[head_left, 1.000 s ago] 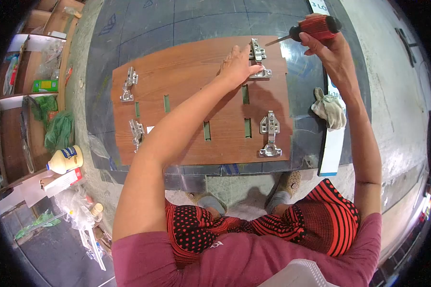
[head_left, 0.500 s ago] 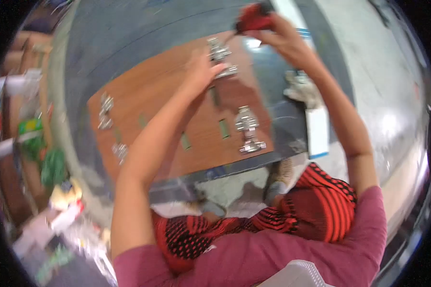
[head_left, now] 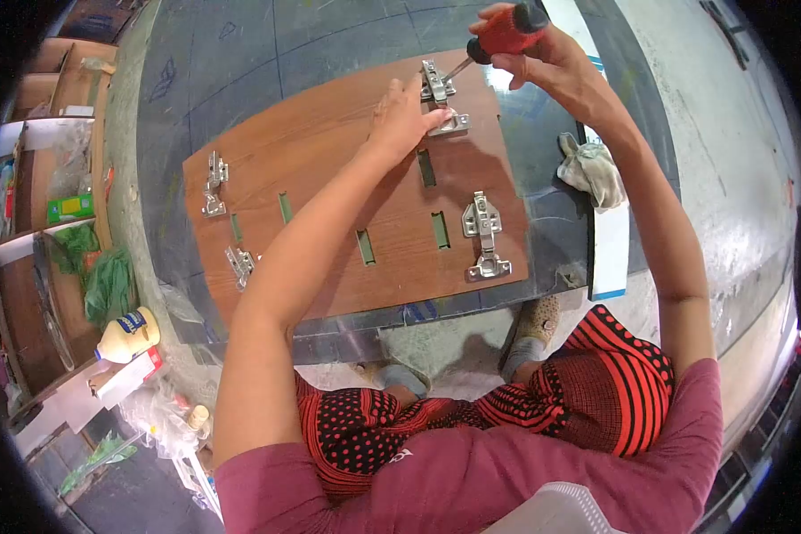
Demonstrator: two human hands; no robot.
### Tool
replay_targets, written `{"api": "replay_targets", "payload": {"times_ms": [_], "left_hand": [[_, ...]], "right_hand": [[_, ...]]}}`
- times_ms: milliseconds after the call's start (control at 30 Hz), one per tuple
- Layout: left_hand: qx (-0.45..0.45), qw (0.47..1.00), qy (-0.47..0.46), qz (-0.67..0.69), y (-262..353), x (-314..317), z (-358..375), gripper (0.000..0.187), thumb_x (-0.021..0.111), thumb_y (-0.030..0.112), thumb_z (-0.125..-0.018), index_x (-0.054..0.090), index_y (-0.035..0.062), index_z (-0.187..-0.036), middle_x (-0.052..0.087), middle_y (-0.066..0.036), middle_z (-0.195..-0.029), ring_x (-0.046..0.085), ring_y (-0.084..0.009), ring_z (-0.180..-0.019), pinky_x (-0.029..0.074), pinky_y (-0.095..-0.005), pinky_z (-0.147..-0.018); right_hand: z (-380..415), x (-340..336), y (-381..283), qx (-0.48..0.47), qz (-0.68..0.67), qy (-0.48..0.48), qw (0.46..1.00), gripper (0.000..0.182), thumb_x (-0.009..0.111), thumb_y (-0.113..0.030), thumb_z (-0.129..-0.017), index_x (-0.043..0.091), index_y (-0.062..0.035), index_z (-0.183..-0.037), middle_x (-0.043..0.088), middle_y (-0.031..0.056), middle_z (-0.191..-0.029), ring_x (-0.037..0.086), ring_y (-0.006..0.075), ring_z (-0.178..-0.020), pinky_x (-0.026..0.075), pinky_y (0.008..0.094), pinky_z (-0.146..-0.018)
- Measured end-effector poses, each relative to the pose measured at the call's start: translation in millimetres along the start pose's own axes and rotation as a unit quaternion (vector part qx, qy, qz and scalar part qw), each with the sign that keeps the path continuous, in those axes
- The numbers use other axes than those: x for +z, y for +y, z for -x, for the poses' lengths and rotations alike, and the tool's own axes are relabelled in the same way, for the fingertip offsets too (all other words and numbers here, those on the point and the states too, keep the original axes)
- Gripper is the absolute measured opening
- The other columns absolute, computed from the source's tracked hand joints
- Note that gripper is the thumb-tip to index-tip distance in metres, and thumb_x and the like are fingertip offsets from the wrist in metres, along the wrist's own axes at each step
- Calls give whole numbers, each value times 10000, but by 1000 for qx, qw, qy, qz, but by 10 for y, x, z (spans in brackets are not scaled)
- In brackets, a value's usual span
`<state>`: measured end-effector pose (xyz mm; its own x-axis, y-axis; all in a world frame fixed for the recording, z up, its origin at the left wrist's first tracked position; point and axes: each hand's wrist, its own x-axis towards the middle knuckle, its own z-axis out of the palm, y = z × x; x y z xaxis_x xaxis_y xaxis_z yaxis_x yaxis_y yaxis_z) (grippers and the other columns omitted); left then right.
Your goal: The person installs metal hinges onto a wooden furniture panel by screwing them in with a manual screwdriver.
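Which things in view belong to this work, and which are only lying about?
Seemingly in use:
red screwdriver in right hand
hinge touched by left hand
three other hinges
brown panel

Apparently just lying about:
crumpled cloth
cream bottle
green plastic bag

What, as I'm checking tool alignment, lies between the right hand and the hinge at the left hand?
The screwdriver, gripped in the right hand, its shaft reaching toward that hinge, in the head view.
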<state>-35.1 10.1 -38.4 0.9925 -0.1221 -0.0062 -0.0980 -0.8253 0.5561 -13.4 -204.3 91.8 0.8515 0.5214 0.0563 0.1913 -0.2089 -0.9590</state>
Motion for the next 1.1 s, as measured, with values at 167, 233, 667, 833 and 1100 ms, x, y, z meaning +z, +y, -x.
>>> {"api": "replay_targets", "payload": {"times_ms": [167, 233, 667, 833, 1100], "left_hand": [[2, 1000, 2, -3, 8, -1, -10, 757, 716, 433, -722, 439, 55, -1317, 512, -214, -1083, 526, -382, -1041, 427, -451, -876], [-9, 1000, -10, 11, 30, -10, -7, 765, 718, 443, -715, 443, 53, -1312, 509, -212, -1089, 520, -380, -1053, 424, -450, -881], [7, 1000, -2, 7, -29, 37, -34, 699, 715, 459, -725, 479, 36, -1229, 529, -194, -1060, 522, -364, -1052, 413, -434, -900], [21, 999, 25, 21, -28, 57, -16, 683, 725, 424, -721, 465, 2, -1190, 512, -201, -1083, 498, -370, -1078, 413, -445, -895], [15, 1000, 11, 9, -4, 26, -22, 711, 714, 463, -724, 477, 4, -1213, 518, -206, -1095, 516, -360, -1053, 409, -427, -905]], "right_hand": [[-33, 104, -159, 31, 69, 47, 996, 372, 650, -167, -856, 467, -77, -1167, 585, 74, -1043, 591, 178, -915, 528, 289, -710], [-40, 149, -173, 33, 57, 59, 996, 356, 648, -169, -857, 469, -75, -1150, 589, 76, -1036, 595, 181, -908, 531, 292, -713], [-14, 302, -247, -97, 131, 32, 986, 384, 671, -184, -843, 449, -77, -1138, 617, 90, -978, 620, 201, -891, 521, 324, -775], [-42, 310, -160, -76, 140, 15, 987, 399, 676, -223, -842, 451, -60, -1128, 628, 122, -987, 624, 224, -887, 509, 339, -779], [-60, 295, -204, -20, 153, 23, 988, 414, 658, -208, -854, 429, -60, -1166, 628, 136, -986, 623, 239, -912, 513, 349, -787]]}}
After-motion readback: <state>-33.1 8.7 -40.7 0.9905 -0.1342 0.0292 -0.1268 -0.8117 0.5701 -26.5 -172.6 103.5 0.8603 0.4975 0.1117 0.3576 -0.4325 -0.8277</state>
